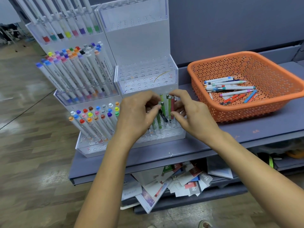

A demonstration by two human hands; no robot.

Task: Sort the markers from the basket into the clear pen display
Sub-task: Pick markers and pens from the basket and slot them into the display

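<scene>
A clear pen display (164, 135) stands on the shelf, and a few green pens (162, 107) and a red pen (172, 106) stand in its bottom tier. My left hand (136, 116) holds a dark pen (162, 115) tilted over the holes. My right hand (190, 111) is beside the red pen, thumb and fingers curved round it. An orange basket (271, 66) to the right holds several loose markers and pens (230, 89).
A second display (92, 142) on the left is filled with several capped markers (92, 116). The upper tiers (148, 76) of the right display have bare holes. Papers and booklets (172, 183) lie on the lower shelf. The shelf's front edge (148, 163) runs below my wrists.
</scene>
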